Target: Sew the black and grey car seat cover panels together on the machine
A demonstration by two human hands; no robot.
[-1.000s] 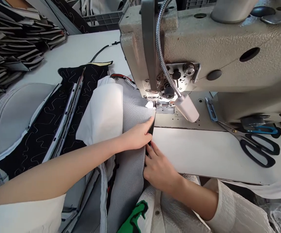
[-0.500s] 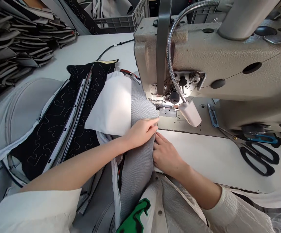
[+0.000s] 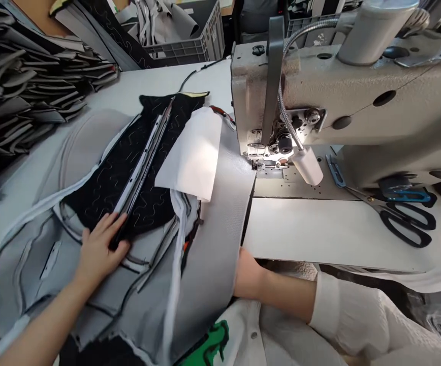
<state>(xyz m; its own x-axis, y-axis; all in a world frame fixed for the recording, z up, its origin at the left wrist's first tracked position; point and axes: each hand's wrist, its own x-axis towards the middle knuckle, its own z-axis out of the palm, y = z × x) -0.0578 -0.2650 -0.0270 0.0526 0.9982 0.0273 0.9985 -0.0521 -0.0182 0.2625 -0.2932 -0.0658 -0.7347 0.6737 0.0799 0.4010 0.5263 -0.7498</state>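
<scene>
My left hand (image 3: pixel 100 251) lies on the lower end of a black quilted panel (image 3: pixel 102 183), fingers spread across a ridged seam strip (image 3: pixel 144 160) and thumb apart. My right hand (image 3: pixel 249 274) is at the right edge of a grey mesh fabric (image 3: pixel 215 239); its fingers are hidden beneath that edge. The mesh runs up to the presser foot of a sewing machine (image 3: pixel 258 163). A white cloth flap (image 3: pixel 192 157) rests over the upper part of the mesh. White piping (image 3: pixel 175 290) hangs down along the mesh's left side.
Black-handled scissors (image 3: pixel 407 223) and blue thread snips (image 3: pixel 335 172) lie on the right. The machine's lamp (image 3: pixel 307 165) hangs beside the needle area. Stacked fabric pieces (image 3: pixel 22 86) rise at the left. Behind the table is a grey crate (image 3: pixel 201 46) with cloth.
My left hand has left the mesh edge by the needle and moved left onto the black panel. My right hand has moved down, its fingers now under the mesh. The view has shifted.
</scene>
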